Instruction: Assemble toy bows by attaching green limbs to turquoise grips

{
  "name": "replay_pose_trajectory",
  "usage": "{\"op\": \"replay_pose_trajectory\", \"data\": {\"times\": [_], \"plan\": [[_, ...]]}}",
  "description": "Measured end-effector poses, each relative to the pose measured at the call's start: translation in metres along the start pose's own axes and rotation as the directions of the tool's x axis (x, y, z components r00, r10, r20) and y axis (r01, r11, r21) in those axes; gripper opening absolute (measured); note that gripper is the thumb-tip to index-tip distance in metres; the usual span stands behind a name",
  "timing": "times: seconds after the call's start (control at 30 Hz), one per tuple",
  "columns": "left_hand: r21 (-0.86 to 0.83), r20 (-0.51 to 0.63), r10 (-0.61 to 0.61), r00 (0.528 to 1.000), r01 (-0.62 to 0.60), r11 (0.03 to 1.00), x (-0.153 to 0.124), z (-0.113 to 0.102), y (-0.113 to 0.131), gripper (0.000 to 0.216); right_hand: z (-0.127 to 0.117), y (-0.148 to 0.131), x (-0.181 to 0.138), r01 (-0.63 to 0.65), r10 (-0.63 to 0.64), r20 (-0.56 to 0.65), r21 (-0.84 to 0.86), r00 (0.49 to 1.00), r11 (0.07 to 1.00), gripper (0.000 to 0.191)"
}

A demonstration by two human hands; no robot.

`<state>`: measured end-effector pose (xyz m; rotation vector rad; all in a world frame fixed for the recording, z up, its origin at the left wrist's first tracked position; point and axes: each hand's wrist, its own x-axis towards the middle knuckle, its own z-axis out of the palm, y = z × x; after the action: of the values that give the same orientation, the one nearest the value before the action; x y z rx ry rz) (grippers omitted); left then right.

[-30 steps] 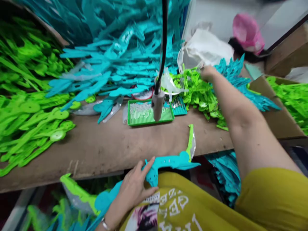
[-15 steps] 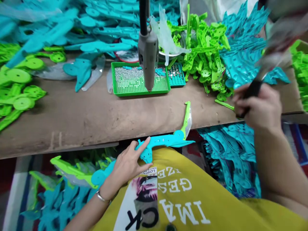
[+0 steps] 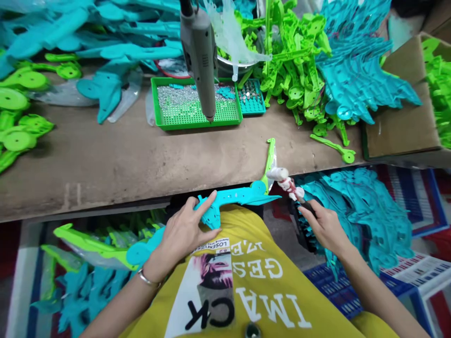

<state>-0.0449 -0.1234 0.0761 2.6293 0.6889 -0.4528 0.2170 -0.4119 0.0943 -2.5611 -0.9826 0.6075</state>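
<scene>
My left hand (image 3: 185, 232) grips a long teal plastic toy part (image 3: 232, 199) lying across my lap at the edge of the brown worktable (image 3: 123, 159). A green strip with a clear blade (image 3: 269, 162) joins that part's far end and rests on the table edge. My right hand (image 3: 326, 225) is closed on a black-handled tool with a white and red tip (image 3: 287, 183), and the tip points at the joint. A grey powered screwdriver (image 3: 200, 56) hangs above a green tray of small screws (image 3: 193, 105).
Heaps of teal parts (image 3: 355, 70) and green parts (image 3: 296, 61) cover the back of the table. A cardboard box (image 3: 401, 117) stands at the right. More teal parts (image 3: 352, 206) fill a bin under the table. A small teal screw tray (image 3: 252, 96) sits beside the green one.
My right hand came back from the green heap at the far right with the black-handled tool and dropped to my lap, beside the teal part. My left hand kept its hold.
</scene>
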Motion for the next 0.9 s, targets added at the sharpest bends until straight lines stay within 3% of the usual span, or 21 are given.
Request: {"op": "replay_pose_trajectory", "data": {"times": [0.1,0.23,0.37,0.53,0.67,0.8,0.9], "plan": [[-0.015,0.009,-0.026,1.000,0.026,1.000,0.000,-0.002,0.002,0.088,0.009,-0.001,0.003,-0.010,0.006,-0.079,-0.056,0.997,0.998,0.032],[-0.024,0.005,-0.033,0.999,0.033,0.999,0.001,-0.001,0.003,0.087,0.011,-0.005,0.014,-0.024,0.018,-0.052,-0.114,0.998,0.993,0.033],[-0.024,-0.005,-0.032,0.999,0.032,0.999,0.001,0.002,0.001,0.088,0.009,-0.007,0.027,-0.078,0.052,-0.203,-0.125,0.978,0.989,0.030],[-0.032,0.002,-0.020,1.000,0.020,0.999,0.001,0.004,0.000,0.091,0.013,-0.006,0.045,-0.052,0.033,-0.105,-0.183,0.994,0.982,0.033],[-0.034,-0.010,0.002,1.000,-0.002,0.999,0.000,0.002,0.000,0.091,0.013,-0.005,0.067,-0.114,0.075,-0.265,-0.133,0.961,0.985,0.029],[-0.006,-0.033,0.034,0.999,-0.034,0.999,0.003,-0.002,0.001,0.090,0.007,-0.001,0.085,-0.118,0.097,-0.117,-0.184,0.988,0.976,0.028],[-0.009,-0.053,0.132,0.990,-0.132,0.991,0.008,-0.005,0.006,0.092,-0.003,-0.006,0.090,-0.063,0.014,-0.244,-0.196,0.970,0.979,0.030]]}}
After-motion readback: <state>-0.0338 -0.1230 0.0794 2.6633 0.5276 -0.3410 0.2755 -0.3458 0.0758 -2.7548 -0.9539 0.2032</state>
